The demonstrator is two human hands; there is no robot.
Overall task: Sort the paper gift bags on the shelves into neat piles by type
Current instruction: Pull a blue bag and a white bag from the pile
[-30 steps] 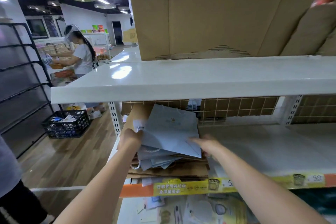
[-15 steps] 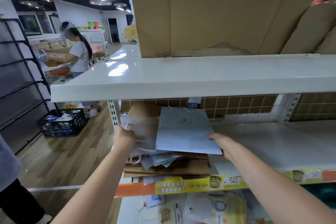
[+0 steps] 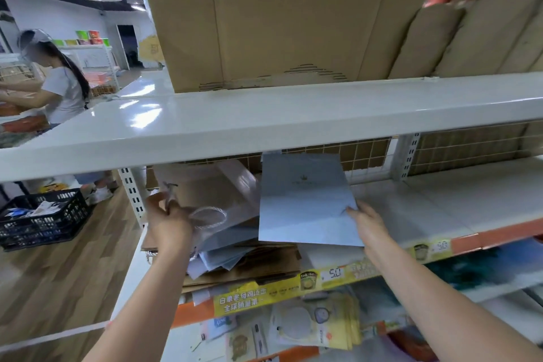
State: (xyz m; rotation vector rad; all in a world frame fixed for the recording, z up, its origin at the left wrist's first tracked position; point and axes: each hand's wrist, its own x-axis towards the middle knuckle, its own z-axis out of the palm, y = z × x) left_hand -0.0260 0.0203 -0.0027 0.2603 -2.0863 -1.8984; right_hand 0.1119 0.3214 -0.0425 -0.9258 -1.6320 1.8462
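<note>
The upper shelf (image 3: 264,126) hides the top edge of the pale blue gift bag (image 3: 305,200) under my right hand (image 3: 367,223), and its small gold logo is too faint to read. My left hand (image 3: 167,220) covers part of the clear bag (image 3: 223,223) (its rope handle shows, little else). The brown paper bags (image 3: 264,270) lie mostly buried. The cardboard box (image 3: 279,17) is cut off above. Goods on the lower shelf (image 3: 311,329) are blurred.
</note>
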